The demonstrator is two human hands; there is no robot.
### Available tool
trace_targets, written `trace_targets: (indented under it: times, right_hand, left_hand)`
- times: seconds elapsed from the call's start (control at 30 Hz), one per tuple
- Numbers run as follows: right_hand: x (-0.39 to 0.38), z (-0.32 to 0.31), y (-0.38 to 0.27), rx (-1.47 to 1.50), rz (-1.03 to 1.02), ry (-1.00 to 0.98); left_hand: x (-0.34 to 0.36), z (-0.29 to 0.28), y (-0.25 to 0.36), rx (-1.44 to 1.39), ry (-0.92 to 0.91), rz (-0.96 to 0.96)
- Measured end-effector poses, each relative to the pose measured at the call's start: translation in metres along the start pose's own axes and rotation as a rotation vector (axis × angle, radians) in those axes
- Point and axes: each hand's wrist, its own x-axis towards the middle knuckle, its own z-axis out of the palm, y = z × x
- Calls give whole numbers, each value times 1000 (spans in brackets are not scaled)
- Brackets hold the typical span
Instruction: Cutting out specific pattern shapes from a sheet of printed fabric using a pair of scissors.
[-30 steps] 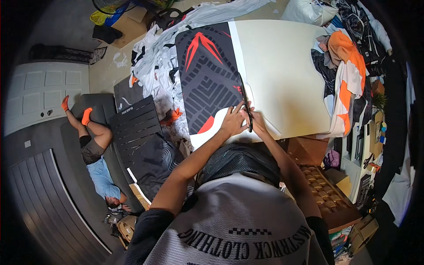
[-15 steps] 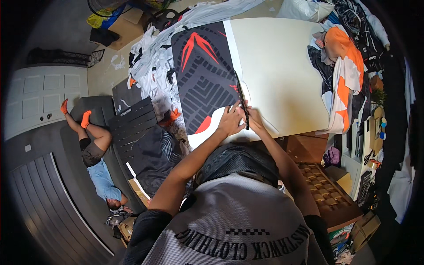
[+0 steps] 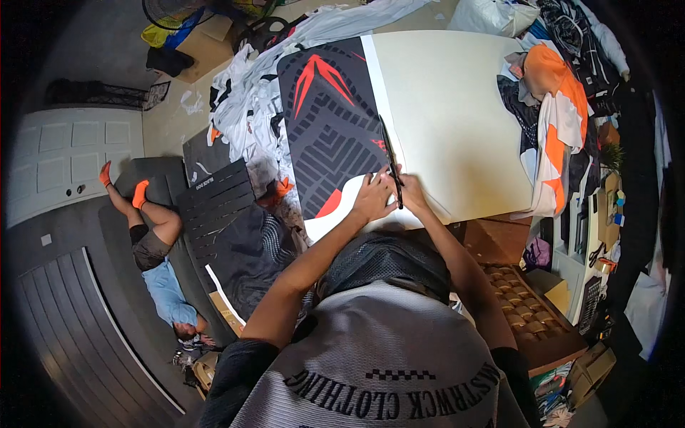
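My right hand [image 3: 408, 191] is closed on the handles of long black scissors [image 3: 390, 157], whose blades lie along the white border at the right edge of a dark grey printed fabric panel [image 3: 321, 128] with red chevrons. My left hand [image 3: 373, 196] rests on the panel's lower white part just left of the scissors, fingers spread and pointing forward, the tips close to my right hand. The panel lies on a cream table [image 3: 449, 100]. Whether the blades are parted is too small to tell.
Orange, white and black garments [image 3: 553, 128] are piled at the table's right. White fabric scraps [image 3: 242, 107] lie left of it. A person [image 3: 168, 285] lies on a grey sofa [image 3: 121, 235] beside a black slatted board [image 3: 214, 192]. A brown woven-top seat [image 3: 521, 307] is at lower right.
The whole view has shifted slightly since a second ago, with table and hands a little further left in the picture. My grip and the scissors' place on the panel look much the same.
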Motion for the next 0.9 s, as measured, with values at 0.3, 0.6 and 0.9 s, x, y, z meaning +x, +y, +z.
trace_targets:
  times: [0.3,0.6,0.9]
  right_hand:
    - [1,3,-17,138,21,36]
    - [3,0,-22,99,-2,47]
    - [5,-5,-32,98,41,27]
  left_hand:
    - [-4,7,-2,-9,-27,-11]
    - [-2,2,2,45,-63,-17]
    - [-2,3,2,58,46,26]
